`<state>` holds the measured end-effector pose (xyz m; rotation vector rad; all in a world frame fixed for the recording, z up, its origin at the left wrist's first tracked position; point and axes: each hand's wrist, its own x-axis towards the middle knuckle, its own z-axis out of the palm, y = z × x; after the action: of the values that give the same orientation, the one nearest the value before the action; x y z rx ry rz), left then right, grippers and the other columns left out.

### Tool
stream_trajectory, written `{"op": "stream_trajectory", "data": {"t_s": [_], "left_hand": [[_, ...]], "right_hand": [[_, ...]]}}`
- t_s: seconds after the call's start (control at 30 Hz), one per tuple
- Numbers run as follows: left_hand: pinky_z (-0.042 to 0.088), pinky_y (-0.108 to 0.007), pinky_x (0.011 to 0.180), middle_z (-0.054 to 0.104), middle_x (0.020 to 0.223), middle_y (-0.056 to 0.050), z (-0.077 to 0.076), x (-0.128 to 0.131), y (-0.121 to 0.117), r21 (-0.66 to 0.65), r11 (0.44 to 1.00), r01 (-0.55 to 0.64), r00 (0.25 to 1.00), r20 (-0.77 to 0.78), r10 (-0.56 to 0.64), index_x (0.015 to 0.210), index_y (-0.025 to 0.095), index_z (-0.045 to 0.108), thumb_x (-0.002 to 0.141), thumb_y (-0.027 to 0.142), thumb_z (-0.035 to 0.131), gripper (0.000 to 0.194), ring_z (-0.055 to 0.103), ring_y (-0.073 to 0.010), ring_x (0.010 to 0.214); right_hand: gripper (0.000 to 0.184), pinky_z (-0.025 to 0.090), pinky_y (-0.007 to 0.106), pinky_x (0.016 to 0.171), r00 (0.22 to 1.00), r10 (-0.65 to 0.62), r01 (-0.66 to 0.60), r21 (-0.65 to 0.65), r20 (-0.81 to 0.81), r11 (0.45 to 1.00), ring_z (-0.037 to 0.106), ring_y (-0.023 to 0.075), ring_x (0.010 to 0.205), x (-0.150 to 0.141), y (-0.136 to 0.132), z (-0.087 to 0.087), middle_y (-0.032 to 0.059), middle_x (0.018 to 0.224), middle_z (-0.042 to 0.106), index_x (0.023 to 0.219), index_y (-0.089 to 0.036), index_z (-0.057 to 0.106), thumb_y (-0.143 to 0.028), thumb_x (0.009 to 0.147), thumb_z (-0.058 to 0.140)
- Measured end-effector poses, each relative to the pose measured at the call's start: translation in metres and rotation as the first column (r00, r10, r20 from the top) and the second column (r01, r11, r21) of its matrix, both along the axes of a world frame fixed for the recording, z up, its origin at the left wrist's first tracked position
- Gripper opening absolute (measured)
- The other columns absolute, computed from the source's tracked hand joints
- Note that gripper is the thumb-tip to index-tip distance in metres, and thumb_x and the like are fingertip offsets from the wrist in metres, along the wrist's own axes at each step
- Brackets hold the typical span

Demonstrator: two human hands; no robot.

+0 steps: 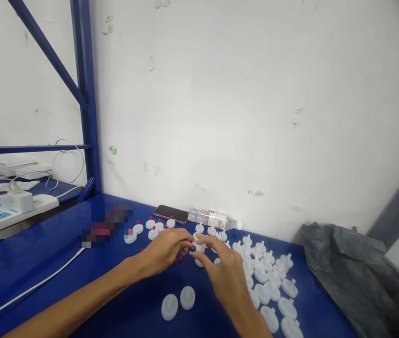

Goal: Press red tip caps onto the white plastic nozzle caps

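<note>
Above the middle of the blue table, my two hands meet at their fingertips. My left hand is closed in a pinch on a small red cap, mostly hidden by the fingers. Between the thumb and fingers of my right hand is a white plastic disc with a nozzle; the fingers cover part of it. The red cap is at the nozzle's tip, though I cannot tell whether it is seated. A few loose red caps lie below my left fingers.
White discs with red caps stand at the back left. Many uncapped ones crowd the right, beside a dark plastic bag. A phone and a water bottle lie by the wall. A white cable crosses the left.
</note>
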<state>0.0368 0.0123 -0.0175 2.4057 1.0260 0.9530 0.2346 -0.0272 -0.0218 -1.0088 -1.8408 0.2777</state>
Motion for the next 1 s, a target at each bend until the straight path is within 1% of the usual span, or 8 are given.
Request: {"op": "stream_trajectory", "data": {"t_s": [0.13,0.27,0.4,0.5,0.63,0.77,0.87,1.0], "left_hand": [[0.048,-0.025,0.056,0.070,0.073,0.000,0.012,0.002,-0.001,-0.049,0.997,-0.061,0.995,0.071,0.065,0.097,0.022,0.069,0.098,0.038,0.048,0.027,0.065,-0.0159,0.060],[0.047,-0.025,0.055,0.068,0.075,-0.001,0.024,-0.011,0.007,0.005,0.952,-0.307,0.948,0.095,0.305,0.093,0.019,0.064,0.102,0.048,0.032,0.044,0.062,-0.0160,0.062],[0.047,-0.031,0.071,0.064,0.080,-0.004,0.034,-0.042,0.024,0.135,0.761,-0.635,0.770,0.034,0.637,0.087,0.019,0.061,0.101,0.043,0.031,0.041,0.059,-0.0210,0.079],[0.047,-0.038,0.081,0.066,0.090,-0.009,0.037,-0.064,0.035,0.215,0.634,-0.743,0.629,-0.100,0.771,0.089,0.017,0.063,0.097,0.033,0.043,0.027,0.057,-0.0293,0.101],[0.052,-0.045,0.086,0.068,0.101,-0.010,0.033,-0.080,0.042,0.241,0.577,-0.780,0.495,-0.325,0.806,0.095,0.014,0.066,0.097,0.030,0.053,0.021,0.060,-0.0286,0.107],[0.057,-0.046,0.089,0.066,0.120,-0.008,0.028,-0.084,0.045,0.232,0.578,-0.782,0.426,-0.478,0.768,0.118,0.016,0.062,0.095,0.036,0.062,0.030,0.065,-0.0236,0.104],[0.058,-0.047,0.089,0.065,0.123,-0.009,0.027,-0.084,0.046,0.226,0.591,-0.774,0.403,-0.545,0.736,0.121,0.016,0.061,0.095,0.035,0.062,0.032,0.065,-0.0245,0.106],[0.058,-0.046,0.088,0.065,0.122,-0.009,0.027,-0.084,0.047,0.219,0.596,-0.773,0.378,-0.595,0.709,0.122,0.016,0.061,0.095,0.035,0.062,0.032,0.066,-0.0243,0.105]], "right_hand": [[0.025,0.057,0.037,0.093,0.997,-0.052,0.050,0.042,0.055,0.998,0.072,0.0221,0.102,0.002,0.001,0.002,0.0004,0.112,0.076,0.114,-0.029,0.066,-0.035,0.090,0.067],[0.031,0.053,0.043,0.096,0.982,-0.146,0.124,0.172,0.122,0.977,0.068,0.0248,0.109,0.001,0.000,0.004,0.0039,0.118,0.073,0.126,-0.028,0.061,-0.035,0.096,0.057],[0.026,0.053,0.041,0.093,0.973,-0.143,0.093,0.260,0.182,0.961,0.069,0.0234,0.101,-0.004,-0.003,0.004,0.0045,0.112,0.074,0.122,-0.025,0.062,-0.025,0.100,0.047],[0.022,0.052,0.040,0.087,0.963,-0.114,0.047,0.262,0.246,0.964,0.070,0.0230,0.092,-0.008,-0.006,0.005,0.0043,0.102,0.075,0.112,-0.023,0.064,-0.020,0.099,0.047],[0.022,0.047,0.042,0.091,0.930,-0.087,0.026,0.174,0.356,0.984,0.068,0.0223,0.088,-0.010,-0.010,0.009,0.0046,0.096,0.075,0.108,-0.022,0.064,-0.015,0.098,0.046],[0.023,0.043,0.043,0.096,0.912,-0.072,0.026,0.120,0.403,0.992,0.067,0.0212,0.085,-0.011,-0.010,0.010,0.0046,0.091,0.073,0.106,-0.021,0.063,-0.014,0.099,0.043],[0.023,0.042,0.042,0.095,0.893,-0.055,0.026,0.072,0.447,0.997,0.067,0.0214,0.085,-0.011,-0.010,0.011,0.0050,0.090,0.073,0.106,-0.021,0.064,-0.014,0.098,0.043],[0.025,0.044,0.034,0.074,0.844,-0.093,0.131,-0.034,0.528,0.991,0.069,0.0218,0.075,-0.009,-0.013,0.018,0.0037,0.080,0.074,0.109,-0.023,0.065,-0.021,0.100,0.042]]}}
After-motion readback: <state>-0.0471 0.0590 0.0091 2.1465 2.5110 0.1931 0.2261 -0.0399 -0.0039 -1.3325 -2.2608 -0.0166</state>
